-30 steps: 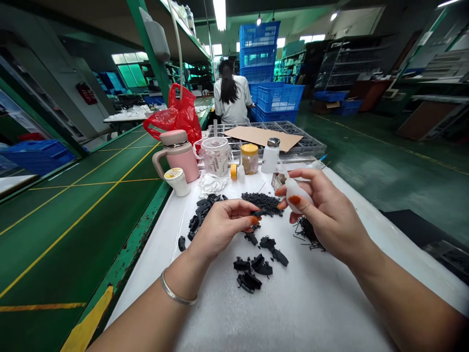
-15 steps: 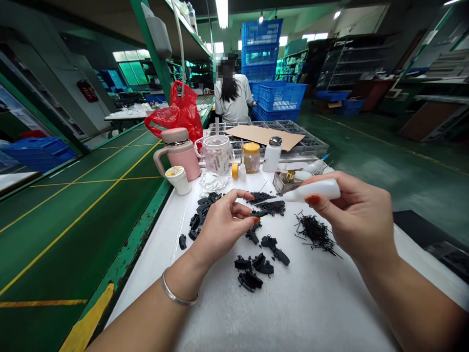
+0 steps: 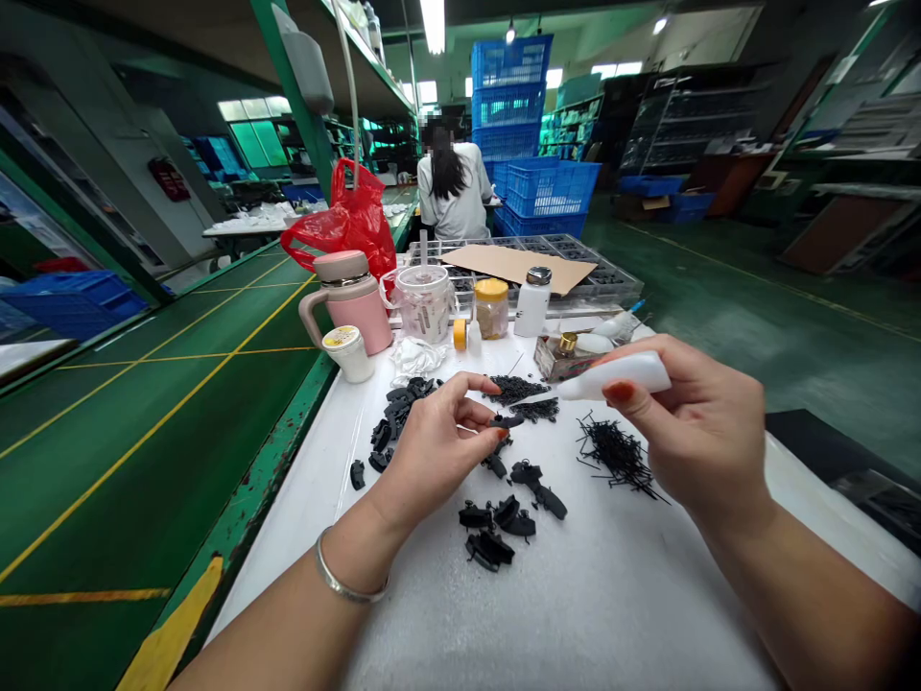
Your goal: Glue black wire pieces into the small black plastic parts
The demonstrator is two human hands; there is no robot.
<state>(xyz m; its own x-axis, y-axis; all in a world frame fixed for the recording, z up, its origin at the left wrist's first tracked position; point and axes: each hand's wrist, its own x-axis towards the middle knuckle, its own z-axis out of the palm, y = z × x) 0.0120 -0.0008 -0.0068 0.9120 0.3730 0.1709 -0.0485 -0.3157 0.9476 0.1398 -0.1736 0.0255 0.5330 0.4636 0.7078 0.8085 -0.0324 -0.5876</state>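
My left hand (image 3: 438,446) pinches a small black part (image 3: 507,420) between thumb and fingers. In my right hand (image 3: 697,422) is a white squeeze bottle (image 3: 625,374), its thin tip pointing left toward the black part without touching it. Below my hands several black curved parts (image 3: 514,518) lie on the white table (image 3: 576,614). More of them (image 3: 392,422) are heaped left of my left hand. A pile of thin black pins (image 3: 617,456) lies below the bottle, and small black pieces (image 3: 514,389) are heaped behind the held part.
Along the back stand a pink mug (image 3: 364,317), a white tub (image 3: 348,355), a clear cup (image 3: 424,302), a yellow-lidded jar (image 3: 491,309) and a white bottle (image 3: 533,305). A glass bottle (image 3: 565,357) is near my right hand. A person (image 3: 455,187) sits beyond.
The squeeze bottle's tip has drawn back slightly to the right, away from the black part. My left hand keeps its pinch. The view has shifted very slightly.
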